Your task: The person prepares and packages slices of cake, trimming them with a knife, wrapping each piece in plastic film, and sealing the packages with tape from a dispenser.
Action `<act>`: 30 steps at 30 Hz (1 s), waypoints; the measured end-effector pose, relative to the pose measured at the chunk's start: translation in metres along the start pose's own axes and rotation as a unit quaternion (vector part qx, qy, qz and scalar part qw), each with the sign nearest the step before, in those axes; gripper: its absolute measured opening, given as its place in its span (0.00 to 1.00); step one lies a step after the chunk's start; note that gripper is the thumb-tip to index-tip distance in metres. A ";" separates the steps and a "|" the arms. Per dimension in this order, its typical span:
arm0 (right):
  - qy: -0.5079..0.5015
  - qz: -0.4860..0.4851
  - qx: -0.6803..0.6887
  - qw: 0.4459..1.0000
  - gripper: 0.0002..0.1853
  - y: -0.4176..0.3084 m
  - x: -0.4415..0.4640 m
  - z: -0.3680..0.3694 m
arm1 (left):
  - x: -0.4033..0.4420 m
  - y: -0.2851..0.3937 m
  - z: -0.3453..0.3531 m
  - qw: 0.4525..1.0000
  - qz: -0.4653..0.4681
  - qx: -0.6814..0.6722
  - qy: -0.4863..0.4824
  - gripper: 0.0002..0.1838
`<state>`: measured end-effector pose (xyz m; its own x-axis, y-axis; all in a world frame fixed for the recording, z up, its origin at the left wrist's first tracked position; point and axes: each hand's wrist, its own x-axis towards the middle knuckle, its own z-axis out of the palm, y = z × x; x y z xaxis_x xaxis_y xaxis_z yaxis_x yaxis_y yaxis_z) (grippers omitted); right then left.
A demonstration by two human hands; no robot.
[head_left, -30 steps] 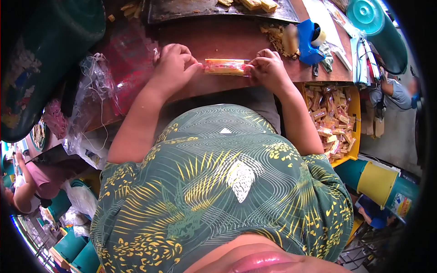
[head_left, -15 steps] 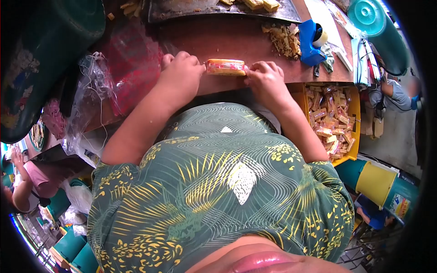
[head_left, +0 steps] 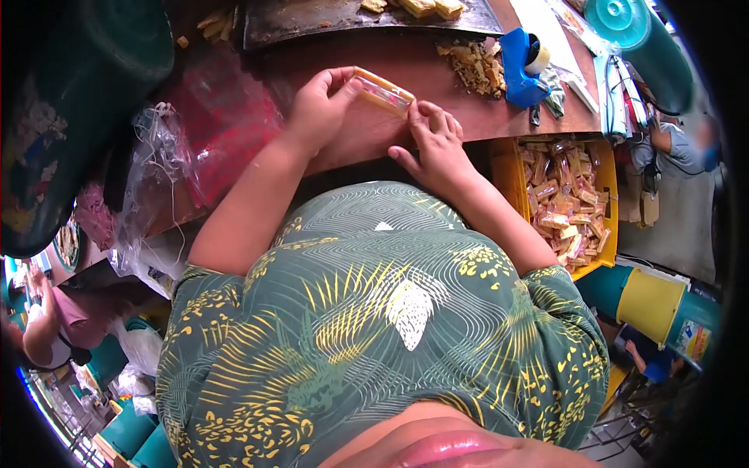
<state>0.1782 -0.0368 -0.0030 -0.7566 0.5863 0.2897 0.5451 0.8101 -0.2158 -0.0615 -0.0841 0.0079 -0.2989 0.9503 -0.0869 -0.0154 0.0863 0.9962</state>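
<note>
A golden, bar-shaped pastry in clear wrap with red print point(head_left: 384, 93) is tilted above the brown table, its right end lower in the view. My left hand point(head_left: 320, 109) pinches its upper left end between thumb and fingers. At the other end, the fingertips of my right hand point(head_left: 434, 146) touch the wrap. That hand's thumb is spread away from the fingers, and its fingers are loosely extended. A red-printed plastic sheet point(head_left: 230, 117) lies on the table to the left of my left hand.
A blue tape dispenser point(head_left: 521, 70) stands by a heap of crumbs point(head_left: 477, 69). Behind is a dark tray point(head_left: 312, 27) with pastry pieces. A yellow crate point(head_left: 507, 168) of wrapped pastries sits at right. Green containers point(head_left: 628, 23) stand around. Other people are at both sides.
The wrapped pastry has gone from level to tilted and moved slightly away from me. My right hand has opened from its pinch, the thumb now apart; my left hand has shifted up.
</note>
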 end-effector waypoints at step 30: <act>0.007 0.442 0.301 0.845 0.25 0.240 0.025 -0.106 | -0.026 0.003 -0.004 0.876 0.237 0.407 -0.105 0.45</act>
<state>0.3279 0.1727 0.0520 -0.1430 0.9646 -0.2217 0.6096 -0.0907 -0.7875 -0.0574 -0.1096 0.0130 0.0957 0.9640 0.2481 0.7745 -0.2287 0.5898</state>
